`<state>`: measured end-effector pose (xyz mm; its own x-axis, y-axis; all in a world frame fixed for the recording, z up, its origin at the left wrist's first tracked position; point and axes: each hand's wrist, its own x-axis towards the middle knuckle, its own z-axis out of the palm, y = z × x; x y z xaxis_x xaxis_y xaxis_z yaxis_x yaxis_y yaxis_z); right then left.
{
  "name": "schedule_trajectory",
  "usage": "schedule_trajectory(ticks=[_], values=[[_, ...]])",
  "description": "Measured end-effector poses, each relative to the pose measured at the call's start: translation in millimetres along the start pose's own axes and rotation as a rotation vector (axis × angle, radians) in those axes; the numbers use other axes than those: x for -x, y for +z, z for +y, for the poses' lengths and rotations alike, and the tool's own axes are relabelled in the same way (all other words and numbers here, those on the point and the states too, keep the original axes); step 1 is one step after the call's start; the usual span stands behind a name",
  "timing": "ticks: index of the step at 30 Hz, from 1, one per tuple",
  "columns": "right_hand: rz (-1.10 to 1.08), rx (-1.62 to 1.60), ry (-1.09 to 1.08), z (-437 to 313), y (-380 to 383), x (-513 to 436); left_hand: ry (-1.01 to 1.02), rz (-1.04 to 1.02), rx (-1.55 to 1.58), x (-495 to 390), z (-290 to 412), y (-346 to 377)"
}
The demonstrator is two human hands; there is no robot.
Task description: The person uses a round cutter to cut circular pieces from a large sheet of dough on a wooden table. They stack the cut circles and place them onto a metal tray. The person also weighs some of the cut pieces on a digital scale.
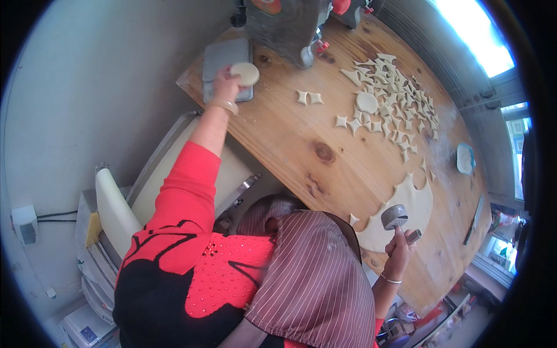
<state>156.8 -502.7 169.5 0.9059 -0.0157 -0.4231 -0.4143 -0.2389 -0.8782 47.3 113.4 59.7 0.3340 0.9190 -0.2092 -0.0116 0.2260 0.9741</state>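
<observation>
My left hand (pixel 225 86) grips a round, flat disc of dough (pixel 246 74) at the far left corner of the wooden table (pixel 278 130). Beneath that hand lies a flat grey scale or metal tray (pixel 227 55), partly covered by the hand. In my right hand (pixel 400 251) is a round metal dough cutter (pixel 394 217) with a metal handle. It is above or on a rolled sheet of dough (pixel 415 198) with scalloped, cut-out edges; I cannot tell whether they touch. Another dough disc (pixel 367 102) rests on a spread of concave-sided dough scraps (pixel 394 93).
A large machine (pixel 283 30) stands at the table's far edge. Two dough scraps (pixel 309 97) lie apart from the rest. A small flour tub (pixel 465 159) and a long blade-like tool (pixel 473 220) lie to the right. A cream conveyor belt (pixel 174 169) sits beside the table at left.
</observation>
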Motion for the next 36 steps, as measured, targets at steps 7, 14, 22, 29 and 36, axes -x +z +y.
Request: schedule_trajectory(ticks=[7, 14, 22, 29, 36], values=[[-0.023, 0.009, -0.010, -10.0, 17.0, 11.3, 0.265, 0.233, -0.884, -83.3, 31.6, -57.4], [0.062, 0.077, -0.047, 6.2, -0.1, 8.7, 0.385, 0.098, -1.193, -144.7, 38.2, -69.3], [0.083, 0.064, 0.002, 2.3, -0.9, 24.4, 0.386, 0.036, -1.350, -144.6, 49.9, -52.7], [0.027, 0.119, -0.075, -0.6, 5.5, 22.5, 0.384, -0.010, -1.385, -159.7, 40.0, -49.7], [0.025, 0.082, -0.065, -3.7, 8.3, 23.2, 0.381, -0.071, -1.414, -154.9, 41.1, -42.7]])
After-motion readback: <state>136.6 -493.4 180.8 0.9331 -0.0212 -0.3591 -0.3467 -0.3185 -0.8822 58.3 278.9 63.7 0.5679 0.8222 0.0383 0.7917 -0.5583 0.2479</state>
